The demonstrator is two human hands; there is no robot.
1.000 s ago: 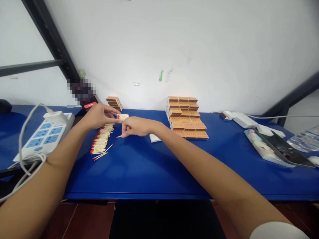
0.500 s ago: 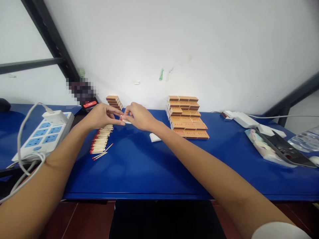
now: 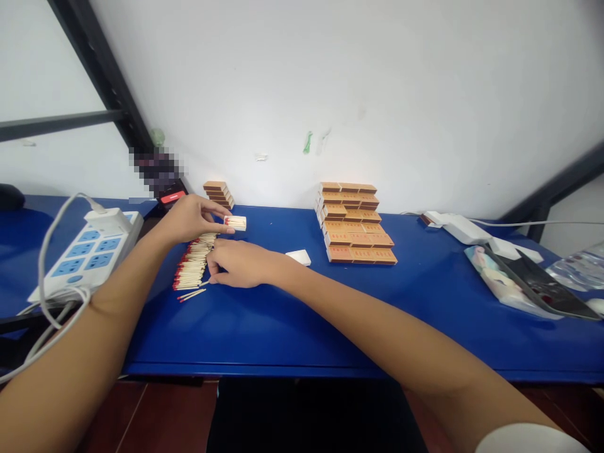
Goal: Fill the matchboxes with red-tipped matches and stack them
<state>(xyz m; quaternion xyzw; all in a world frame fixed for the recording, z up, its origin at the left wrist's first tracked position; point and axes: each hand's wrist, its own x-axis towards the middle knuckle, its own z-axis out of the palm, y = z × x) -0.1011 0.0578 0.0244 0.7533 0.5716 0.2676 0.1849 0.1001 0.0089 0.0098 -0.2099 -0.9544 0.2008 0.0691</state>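
Note:
My left hand [image 3: 191, 217] pinches a small white matchbox tray [image 3: 235, 222] holding red-tipped matches, a little above the blue table [image 3: 264, 314]. Below it lies a heap of loose matches [image 3: 191, 267] with red heads. My right hand [image 3: 236, 263] rests on the table at the heap's right edge, fingers curled down onto the matches; I cannot make out whether it grips one. An empty white tray [image 3: 299, 257] lies just right of that hand.
A stepped stack of brown matchboxes [image 3: 353, 223] stands mid-table by the wall, a smaller stack [image 3: 218, 194] behind my left hand. A white power strip [image 3: 87, 251] with cables lies left. A patterned pouch [image 3: 500, 283], dark tablet [image 3: 542, 286] and white adapters [image 3: 460, 226] lie right.
My right hand left the tray held by my left hand and came down to the match heap. The left hand kept hold of the tray and shifted slightly right.

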